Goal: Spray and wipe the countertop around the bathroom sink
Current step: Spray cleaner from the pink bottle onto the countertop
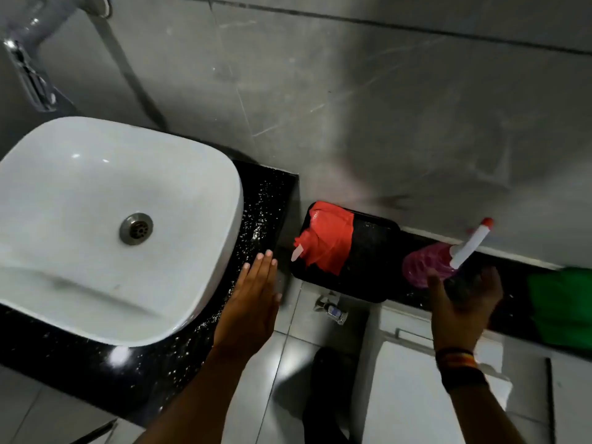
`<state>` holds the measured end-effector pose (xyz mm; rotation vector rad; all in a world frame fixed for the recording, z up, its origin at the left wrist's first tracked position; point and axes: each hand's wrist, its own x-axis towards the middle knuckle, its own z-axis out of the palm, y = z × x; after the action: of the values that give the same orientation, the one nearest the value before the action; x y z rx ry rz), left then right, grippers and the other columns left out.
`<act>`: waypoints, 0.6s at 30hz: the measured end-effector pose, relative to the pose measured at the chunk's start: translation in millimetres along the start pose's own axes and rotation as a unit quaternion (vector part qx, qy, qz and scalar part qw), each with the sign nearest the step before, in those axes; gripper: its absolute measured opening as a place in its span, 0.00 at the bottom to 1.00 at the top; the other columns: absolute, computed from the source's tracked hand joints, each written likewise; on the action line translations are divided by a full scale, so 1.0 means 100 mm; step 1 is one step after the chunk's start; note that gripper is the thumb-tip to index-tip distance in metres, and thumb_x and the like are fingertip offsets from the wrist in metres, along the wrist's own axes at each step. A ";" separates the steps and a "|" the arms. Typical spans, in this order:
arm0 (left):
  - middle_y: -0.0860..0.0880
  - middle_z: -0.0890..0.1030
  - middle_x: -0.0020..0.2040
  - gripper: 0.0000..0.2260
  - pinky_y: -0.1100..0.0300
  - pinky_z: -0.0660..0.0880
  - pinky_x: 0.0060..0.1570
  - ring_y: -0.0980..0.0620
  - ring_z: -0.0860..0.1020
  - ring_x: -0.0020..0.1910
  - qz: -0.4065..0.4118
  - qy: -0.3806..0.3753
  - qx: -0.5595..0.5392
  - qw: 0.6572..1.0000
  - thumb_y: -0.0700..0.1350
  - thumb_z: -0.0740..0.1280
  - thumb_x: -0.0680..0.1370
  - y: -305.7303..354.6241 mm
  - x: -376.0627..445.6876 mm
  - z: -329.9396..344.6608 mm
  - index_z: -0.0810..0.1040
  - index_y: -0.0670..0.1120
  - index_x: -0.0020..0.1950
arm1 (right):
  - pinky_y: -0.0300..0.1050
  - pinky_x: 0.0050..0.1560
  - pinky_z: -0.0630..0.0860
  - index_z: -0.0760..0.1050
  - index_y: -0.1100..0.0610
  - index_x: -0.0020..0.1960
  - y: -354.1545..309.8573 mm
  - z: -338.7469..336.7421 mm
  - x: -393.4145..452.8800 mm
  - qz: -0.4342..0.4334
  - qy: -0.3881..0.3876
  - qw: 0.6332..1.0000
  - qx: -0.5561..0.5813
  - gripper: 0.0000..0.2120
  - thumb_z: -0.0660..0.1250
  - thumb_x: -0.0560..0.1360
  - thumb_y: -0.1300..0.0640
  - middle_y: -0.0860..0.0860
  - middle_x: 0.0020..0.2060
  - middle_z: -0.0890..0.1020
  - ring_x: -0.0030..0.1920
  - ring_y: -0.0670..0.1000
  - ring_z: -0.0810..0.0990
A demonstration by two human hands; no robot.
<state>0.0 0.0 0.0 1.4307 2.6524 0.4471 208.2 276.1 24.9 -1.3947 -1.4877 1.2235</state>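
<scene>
- We see a black speckled counter point(266, 200) at the left of the frame, carrying a white basin sink point(105, 225) with a metal drain; white flecks lie on the counter's bare strip beside the sink.
- Grey tiled wall fills the upper frame; pale floor tiles show at lower centre.
- A black bin point(362, 261) with red lining sits at centre, below the counter's edge.
- Our left hand point(253, 302) is flat and open, fingers together, empty, over the counter's right edge.
- Our right hand point(461, 302) is half open beside a pink bottle point(423, 264) with a white nozzle; we cannot tell whether it grips it.
- A green thing point(563, 302) is cut off at the right edge.
</scene>
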 end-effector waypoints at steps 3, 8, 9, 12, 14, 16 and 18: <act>0.41 0.58 0.86 0.27 0.45 0.52 0.85 0.45 0.52 0.86 -0.005 0.000 -0.002 1.000 0.47 0.54 0.86 -0.01 0.02 -0.02 0.58 0.38 0.84 | 0.57 0.71 0.76 0.64 0.49 0.77 -0.11 0.18 0.31 -0.026 -0.013 0.999 -0.018 0.42 0.80 0.69 0.47 0.49 0.71 0.76 0.69 0.49 0.77; 0.42 0.56 0.86 0.28 0.47 0.49 0.85 0.46 0.50 0.87 -0.007 -0.015 0.011 1.000 0.47 0.55 0.86 -0.03 0.02 0.03 0.56 0.39 0.85 | 0.57 0.68 0.78 0.74 0.54 0.70 -0.22 0.42 0.63 -0.057 -0.001 0.998 0.037 0.22 0.71 0.77 0.56 0.58 0.66 0.81 0.64 0.55 0.82; 0.42 0.56 0.86 0.28 0.48 0.48 0.85 0.46 0.50 0.87 -0.009 -0.013 0.014 1.000 0.47 0.55 0.86 -0.02 0.01 0.03 0.56 0.39 0.85 | 0.52 0.66 0.79 0.76 0.58 0.69 -0.25 0.42 0.66 -0.050 0.018 0.998 0.044 0.20 0.70 0.79 0.53 0.60 0.63 0.82 0.62 0.53 0.83; 0.42 0.56 0.86 0.28 0.48 0.49 0.85 0.45 0.51 0.87 -0.009 -0.009 -0.001 1.000 0.47 0.55 0.86 -0.02 0.00 0.02 0.56 0.39 0.85 | 0.33 0.46 0.79 0.81 0.56 0.65 -0.42 0.30 0.57 -0.015 -0.002 0.999 0.036 0.21 0.68 0.79 0.44 0.51 0.48 0.85 0.42 0.38 0.83; 0.42 0.57 0.86 0.28 0.46 0.51 0.85 0.44 0.52 0.86 -0.003 -0.004 -0.003 1.000 0.47 0.55 0.86 -0.02 0.01 0.03 0.58 0.39 0.84 | 0.33 0.42 0.80 0.82 0.49 0.63 -0.47 0.09 0.44 -0.019 -0.099 0.995 0.016 0.15 0.68 0.80 0.44 0.45 0.47 0.85 0.41 0.39 0.83; 0.42 0.58 0.86 0.27 0.45 0.53 0.85 0.44 0.53 0.86 -0.007 0.005 -0.007 1.000 0.47 0.55 0.86 0.00 -0.01 0.00 0.58 0.38 0.84 | 0.35 0.44 0.83 0.79 0.52 0.67 -0.54 -0.06 0.28 0.007 -0.214 0.977 0.015 0.18 0.69 0.79 0.47 0.49 0.50 0.88 0.47 0.44 0.87; 0.42 0.58 0.86 0.27 0.45 0.54 0.84 0.44 0.53 0.86 -0.007 -0.001 -0.003 1.000 0.48 0.54 0.86 0.01 -0.01 0.02 0.59 0.39 0.84 | 0.41 0.43 0.86 0.78 0.51 0.68 -0.53 -0.11 0.12 0.063 -0.295 0.954 0.003 0.22 0.68 0.76 0.47 0.53 0.50 0.89 0.45 0.49 0.88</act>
<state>1.2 0.2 -1.6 1.4089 2.6552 0.4523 202.0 291.8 77.9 -1.1843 -1.7968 1.8354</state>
